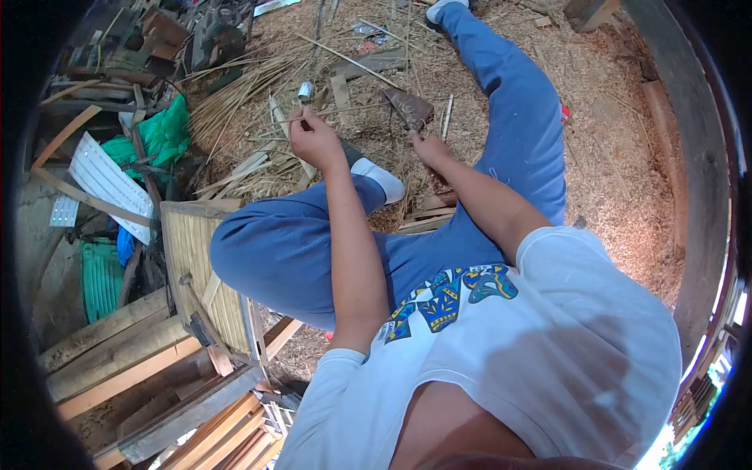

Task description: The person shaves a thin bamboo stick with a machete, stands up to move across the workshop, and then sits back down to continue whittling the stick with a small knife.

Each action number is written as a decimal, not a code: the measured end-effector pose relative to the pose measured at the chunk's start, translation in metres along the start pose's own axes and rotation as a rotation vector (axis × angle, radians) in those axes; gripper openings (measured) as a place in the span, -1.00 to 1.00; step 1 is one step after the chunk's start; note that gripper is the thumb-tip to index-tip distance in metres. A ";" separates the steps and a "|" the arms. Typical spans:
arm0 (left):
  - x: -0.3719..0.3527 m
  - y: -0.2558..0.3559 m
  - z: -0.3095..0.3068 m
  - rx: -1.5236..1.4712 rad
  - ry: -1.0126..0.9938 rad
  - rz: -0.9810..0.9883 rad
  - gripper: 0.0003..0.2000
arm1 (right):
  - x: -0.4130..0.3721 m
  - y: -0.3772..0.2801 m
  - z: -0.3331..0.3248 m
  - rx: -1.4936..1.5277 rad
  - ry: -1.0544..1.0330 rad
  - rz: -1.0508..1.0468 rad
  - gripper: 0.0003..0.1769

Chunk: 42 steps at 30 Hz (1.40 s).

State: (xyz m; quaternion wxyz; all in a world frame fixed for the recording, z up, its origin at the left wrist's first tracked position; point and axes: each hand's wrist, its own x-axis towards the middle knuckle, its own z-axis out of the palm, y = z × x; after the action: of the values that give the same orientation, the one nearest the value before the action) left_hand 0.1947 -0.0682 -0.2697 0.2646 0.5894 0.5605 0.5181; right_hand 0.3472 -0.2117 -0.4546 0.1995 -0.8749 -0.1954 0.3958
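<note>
My left hand is closed, thumb and fingers pinching a thin bamboo strip that runs across in front of me. To its right, my right hand is wrapped round the handle of a broad-bladed knife. The brown blade points forward and left, close to the strip's far end. Just beyond my left hand stands a small silvery can. My bent leg lies under my left forearm, and the other leg stretches forward on the right.
Many bamboo strips lie piled at the front left. Shavings cover the ground. On the left are a slatted wooden seat, green plastic sheeting and wooden planks. A thick beam curves along the right.
</note>
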 end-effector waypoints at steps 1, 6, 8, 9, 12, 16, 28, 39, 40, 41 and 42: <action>-0.001 0.003 0.000 0.029 -0.005 -0.004 -0.82 | -0.002 -0.005 0.001 0.000 0.005 -0.046 -0.02; 0.004 -0.013 0.003 0.016 0.000 0.066 -0.81 | -0.053 -0.067 -0.030 0.024 -0.074 -0.453 -0.12; -0.001 -0.003 0.002 -0.012 0.005 0.036 -0.81 | -0.067 -0.084 -0.035 0.041 -0.112 -0.576 -0.16; -0.001 -0.002 0.002 0.009 0.012 0.055 -0.81 | -0.070 -0.088 -0.033 0.055 -0.129 -0.624 -0.18; -0.004 -0.003 0.000 0.057 0.038 0.097 -0.83 | -0.069 -0.079 -0.027 0.097 -0.131 -0.638 -0.20; -0.004 -0.007 -0.001 -0.054 0.052 -0.037 -0.85 | -0.028 -0.025 -0.022 0.050 -0.155 -0.194 -0.07; 0.003 -0.029 0.006 0.058 0.035 0.127 -0.81 | -0.038 -0.064 -0.020 0.061 -0.122 -0.376 -0.10; 0.000 -0.038 0.001 -0.042 0.124 -0.067 -0.82 | -0.010 -0.016 -0.003 0.026 -0.105 -0.243 -0.12; 0.001 -0.029 0.000 -0.058 0.129 -0.076 -0.82 | -0.003 -0.007 -0.006 0.006 -0.088 -0.229 -0.09; 0.000 -0.020 -0.001 -0.075 0.131 -0.085 -0.82 | 0.002 -0.002 -0.005 -0.013 -0.070 -0.213 -0.06; -0.002 -0.014 -0.001 -0.093 0.132 -0.099 -0.82 | -0.011 -0.014 -0.014 -0.029 -0.069 -0.216 -0.06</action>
State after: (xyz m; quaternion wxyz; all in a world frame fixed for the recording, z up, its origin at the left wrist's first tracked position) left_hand 0.1887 -0.0675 -0.2825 0.2794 0.5126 0.5805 0.5677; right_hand 0.3485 -0.2083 -0.4318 0.2213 -0.8374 -0.3009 0.3991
